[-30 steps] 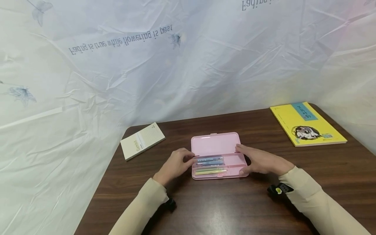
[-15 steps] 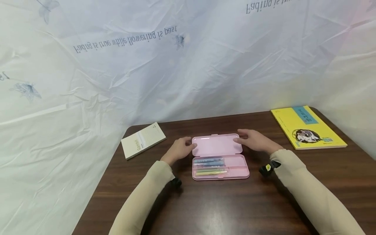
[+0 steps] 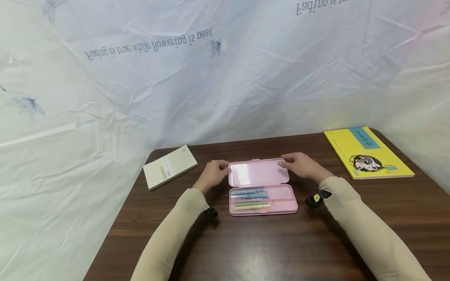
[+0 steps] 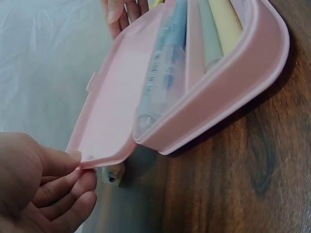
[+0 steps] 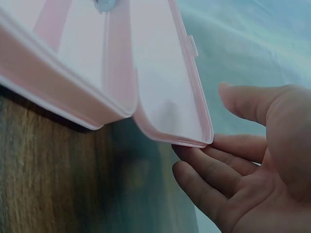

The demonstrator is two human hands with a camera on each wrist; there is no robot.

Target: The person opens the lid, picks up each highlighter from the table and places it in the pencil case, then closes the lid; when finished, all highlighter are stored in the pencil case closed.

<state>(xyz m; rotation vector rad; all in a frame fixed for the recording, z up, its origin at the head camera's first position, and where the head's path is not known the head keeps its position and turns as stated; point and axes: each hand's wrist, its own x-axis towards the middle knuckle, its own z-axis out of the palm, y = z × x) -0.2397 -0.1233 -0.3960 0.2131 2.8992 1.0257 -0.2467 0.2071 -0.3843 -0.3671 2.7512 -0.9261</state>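
A pink pencil case lies on the table with its lid [image 3: 261, 173] laid back from the tray [image 3: 285, 205]. Blue pens [image 3: 250, 194] fill the left of the tray's far compartment; green and yellow pens [image 3: 251, 205] lie in the near one. My left hand [image 3: 212, 174] pinches the lid's left corner, thumb [image 4: 60, 162] on the inner face and fingers beneath. At the opposite end, my right hand [image 3: 305, 167] touches the lid's corner from below with its fingers [image 5: 216, 170]. Its thumb [image 5: 245, 101] stands apart from the lid.
A cream notepad [image 3: 170, 168] lies at the table's left edge. To the far right is a yellow book [image 3: 369, 154]. A white printed sheet [image 3: 246, 78] hangs behind the brown wooden table [image 3: 253, 249].
Both hands have moved from the tray's ends to the far-lying lid's corners. The left now pinches the lid; the right touches it. The case has hardly shifted.
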